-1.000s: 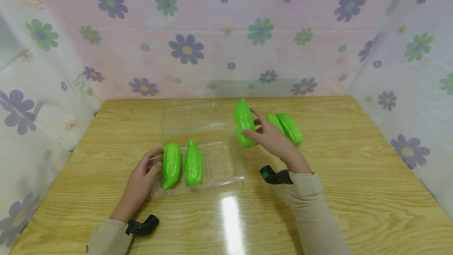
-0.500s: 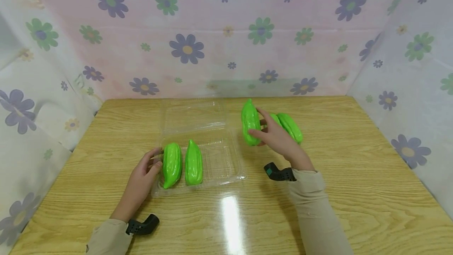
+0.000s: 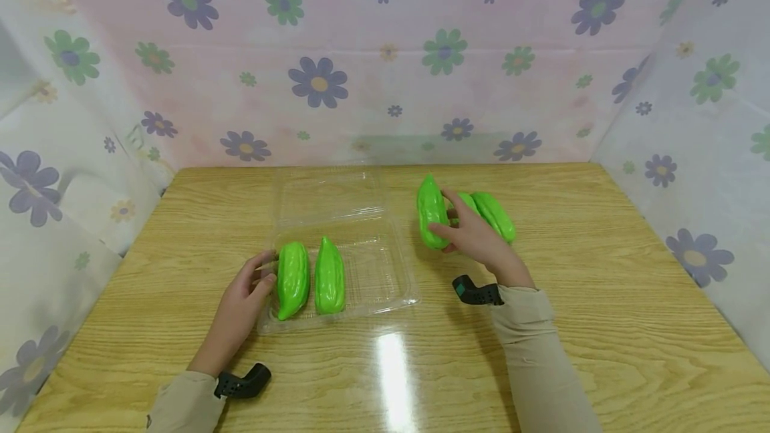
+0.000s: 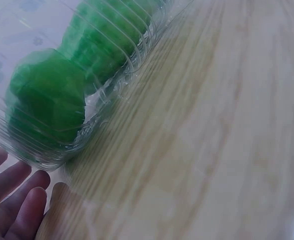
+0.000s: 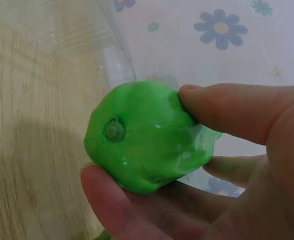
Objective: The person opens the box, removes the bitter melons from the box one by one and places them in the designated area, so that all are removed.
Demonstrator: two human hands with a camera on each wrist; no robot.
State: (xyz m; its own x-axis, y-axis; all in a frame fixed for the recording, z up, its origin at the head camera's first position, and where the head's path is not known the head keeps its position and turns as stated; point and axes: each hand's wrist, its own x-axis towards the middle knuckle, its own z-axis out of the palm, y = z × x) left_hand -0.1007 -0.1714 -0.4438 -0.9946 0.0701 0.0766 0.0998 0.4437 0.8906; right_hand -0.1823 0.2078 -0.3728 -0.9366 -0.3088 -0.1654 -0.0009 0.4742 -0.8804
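Observation:
In the head view, my right hand [image 3: 472,232] grips a bright green bitter melon [image 3: 431,209], its pointed tip facing the back wall. The right wrist view shows the thumb on one side of this bitter melon [image 5: 141,135] and fingers on the other, with its stem end toward the camera. My left hand [image 3: 243,293] rests its fingertips at the left edge of a clear plastic clamshell box [image 3: 373,272]. Two bitter melons lie inside the box: one at the left [image 3: 293,279], tip toward me, the other beside it [image 3: 329,277], tip pointing away.
The box's lid [image 3: 331,196] lies folded back, open, behind its base. Behind my right hand, two more bitter melons lie side by side on the wooden table [image 3: 571,286]; the right-hand melon [image 3: 494,216] shows more fully. Flowered cloth [image 3: 373,32] encloses the table's back and sides.
My right hand has moved the held bitter melon a short way right, away from the box, and slightly lower. The left hand and the box have stayed put.

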